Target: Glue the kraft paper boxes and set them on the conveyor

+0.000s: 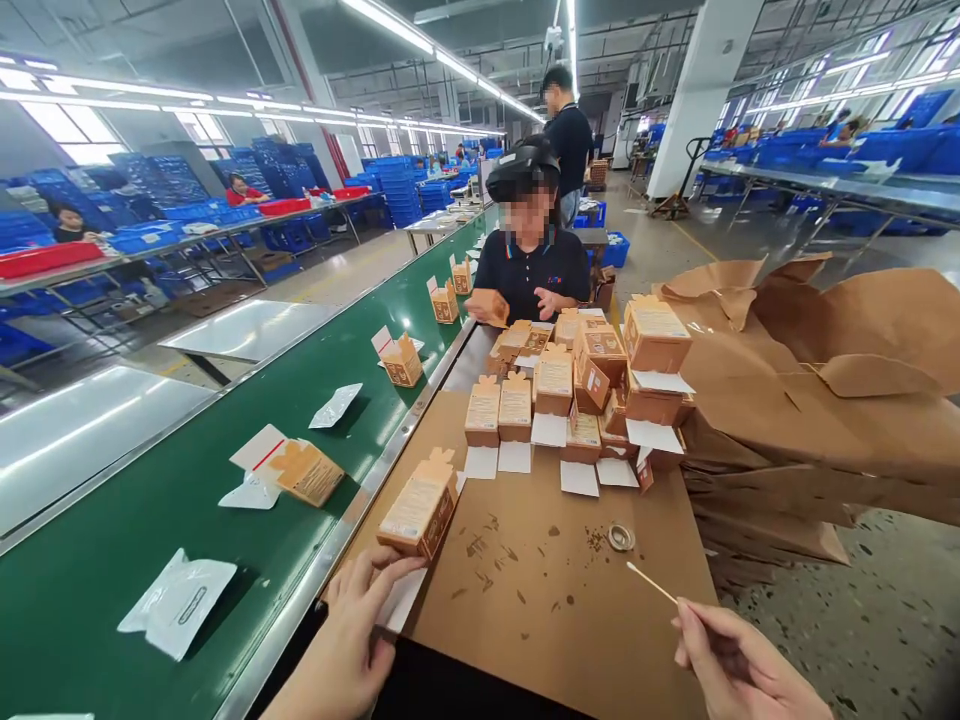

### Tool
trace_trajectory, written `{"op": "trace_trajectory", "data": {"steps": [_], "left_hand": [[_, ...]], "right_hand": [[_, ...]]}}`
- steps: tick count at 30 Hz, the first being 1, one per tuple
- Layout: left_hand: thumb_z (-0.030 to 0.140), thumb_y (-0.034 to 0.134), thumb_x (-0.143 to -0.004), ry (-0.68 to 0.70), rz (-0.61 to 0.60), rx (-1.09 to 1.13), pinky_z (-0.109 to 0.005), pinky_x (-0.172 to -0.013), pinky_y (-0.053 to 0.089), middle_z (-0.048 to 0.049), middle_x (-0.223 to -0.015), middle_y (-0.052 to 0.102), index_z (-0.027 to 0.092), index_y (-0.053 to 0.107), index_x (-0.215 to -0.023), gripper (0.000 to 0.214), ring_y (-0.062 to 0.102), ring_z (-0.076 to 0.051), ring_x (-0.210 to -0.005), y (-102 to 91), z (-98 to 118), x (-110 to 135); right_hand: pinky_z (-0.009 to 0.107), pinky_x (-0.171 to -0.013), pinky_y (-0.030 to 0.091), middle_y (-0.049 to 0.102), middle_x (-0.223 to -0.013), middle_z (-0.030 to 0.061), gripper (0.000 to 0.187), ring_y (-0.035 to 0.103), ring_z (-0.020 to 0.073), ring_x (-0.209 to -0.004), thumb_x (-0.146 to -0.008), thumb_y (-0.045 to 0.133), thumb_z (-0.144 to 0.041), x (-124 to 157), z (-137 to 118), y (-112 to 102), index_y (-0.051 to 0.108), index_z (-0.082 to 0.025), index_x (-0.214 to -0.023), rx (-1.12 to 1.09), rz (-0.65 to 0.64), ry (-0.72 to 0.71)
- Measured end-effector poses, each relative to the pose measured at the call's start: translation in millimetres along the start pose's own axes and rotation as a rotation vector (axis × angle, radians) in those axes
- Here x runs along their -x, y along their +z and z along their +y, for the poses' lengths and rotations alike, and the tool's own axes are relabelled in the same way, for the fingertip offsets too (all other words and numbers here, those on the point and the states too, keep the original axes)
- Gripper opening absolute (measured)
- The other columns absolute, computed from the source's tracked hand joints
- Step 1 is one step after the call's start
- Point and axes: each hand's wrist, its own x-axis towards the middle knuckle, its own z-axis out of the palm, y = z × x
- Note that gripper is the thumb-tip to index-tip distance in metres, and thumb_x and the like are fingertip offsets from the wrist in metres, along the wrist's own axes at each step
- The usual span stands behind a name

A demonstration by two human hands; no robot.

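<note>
In the head view, my left hand (349, 625) has its fingers and thumb around the white flap at the near end of a brown-and-cream carton (417, 508). That carton lies on its side on the cardboard-covered table (517, 590). Lower right, my right hand (739, 655) pinches a cotton swab (652, 582), its white tip pointing up and left. Just beyond the tip sits a small round open dish (620, 538). Dark specks and brown smears mark the cardboard between both hands.
Several cartons with open white flaps (553, 378) are piled at the table's far end. A green conveyor belt (300, 540) on the left carries cartons and white pouches (178, 603). A co-worker (531, 265) sits opposite. Brown paper (817, 400) is heaped on the right.
</note>
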Motion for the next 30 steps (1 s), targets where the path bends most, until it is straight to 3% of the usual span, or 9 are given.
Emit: {"op": "trace_trajectory", "data": {"steps": [3,5,6,8,12,15,21,26,30], "left_hand": [[0.021,0.069,-0.071,-0.013,-0.048,0.166,-0.051,-0.108,0.067,-0.0099,-0.126,0.083,0.039,0.089,-0.12,0.055,0.078,-0.037,-0.118,-19.3,-1.6,-7.1],[0.034,0.072,-0.084,-0.15,0.118,0.293,-0.047,-0.096,0.068,-0.0083,-0.104,0.079,0.033,0.081,-0.095,0.015,0.076,-0.034,-0.101,-30.0,-9.6,-29.1],[0.042,0.073,-0.089,-0.257,0.209,0.346,-0.046,-0.093,0.068,-0.0071,-0.098,0.076,0.031,0.078,-0.093,0.013,0.075,-0.033,-0.097,-33.9,-14.4,-44.7],[0.06,0.075,-0.091,-0.47,0.282,0.418,-0.048,-0.098,0.068,-0.0072,-0.102,0.078,0.029,0.077,-0.101,0.033,0.077,-0.035,-0.105,-37.5,-22.7,-81.3],[0.08,0.082,-0.08,-0.613,0.011,0.449,-0.06,-0.124,0.061,-0.0156,-0.124,0.083,0.027,0.084,-0.108,0.06,0.074,-0.047,-0.14,-25.6,-23.8,-132.3],[0.092,0.079,-0.081,-0.629,-0.079,0.531,-0.062,-0.125,0.061,-0.0169,-0.126,0.085,0.026,0.087,-0.112,0.073,0.074,-0.05,-0.144,-9.2,-14.5,-118.3],[0.077,0.107,-0.067,-0.79,0.158,1.133,-0.056,-0.113,0.07,-0.0175,-0.138,0.089,0.023,0.084,-0.136,0.091,0.082,-0.049,-0.135,12.0,19.3,-64.1],[0.056,0.119,-0.057,-0.651,0.07,1.193,-0.057,-0.115,0.069,-0.0175,-0.134,0.089,0.021,0.077,-0.127,0.088,0.085,-0.044,-0.13,31.5,53.2,-97.2],[0.054,0.118,-0.059,-0.53,-0.01,1.12,-0.054,-0.114,0.07,-0.0105,-0.129,0.087,0.027,0.067,-0.131,0.093,0.086,-0.038,-0.128,43.3,55.3,-120.4]], "right_hand": [[0.026,-0.055,0.066,0.078,-0.067,0.0046,0.043,0.072,0.0185,-0.049,-0.103,0.089,-0.063,-6.5,4.2,1.1,0.092,-0.024,-0.087,-0.003,-0.01,-0.06],[0.025,-0.054,0.065,0.078,-0.066,0.0039,0.041,0.072,0.0176,-0.048,-0.106,0.087,-0.06,-13.2,4.7,5.6,0.092,-0.024,-0.088,-0.004,-0.009,-0.108],[0.025,-0.054,0.064,0.079,-0.067,0.0037,0.04,0.071,0.0171,-0.048,-0.107,0.086,-0.059,-17.4,5.0,8.4,0.091,-0.024,-0.088,0.014,-0.011,-0.137],[0.025,-0.054,0.063,0.08,-0.068,0.0037,0.039,0.071,0.0164,-0.048,-0.11,0.082,-0.054,-27.5,6.8,13.9,0.09,-0.024,-0.087,0.086,-0.018,-0.204],[0.027,-0.057,0.064,0.082,-0.071,0.0042,0.039,0.073,0.0172,-0.053,-0.114,0.071,-0.046,-45.3,13.4,21.8,0.085,-0.024,-0.085,0.222,-0.093,-0.301],[0.026,-0.059,0.062,0.082,-0.075,0.0032,0.034,0.072,0.0166,-0.057,-0.114,0.068,-0.039,-48.7,15.5,25.6,0.083,-0.025,-0.087,0.253,-0.141,-0.325],[0.025,-0.059,0.057,0.077,-0.071,-0.0009,0.03,0.07,0.0148,-0.056,-0.113,0.066,-0.029,-46.6,14.4,26.8,0.079,-0.027,-0.086,0.273,-0.222,-0.383],[0.025,-0.063,0.062,0.083,-0.078,0.0001,0.02,0.073,0.0152,-0.058,-0.109,0.072,-0.025,-47.1,19.0,20.5,0.082,-0.026,-0.092,0.3,-0.203,-0.408],[0.027,-0.06,0.064,0.082,-0.074,0.0023,0.03,0.072,0.0171,-0.056,-0.111,0.071,-0.035,-51.1,24.5,20.5,0.084,-0.026,-0.086,0.351,-0.202,-0.404]]}}
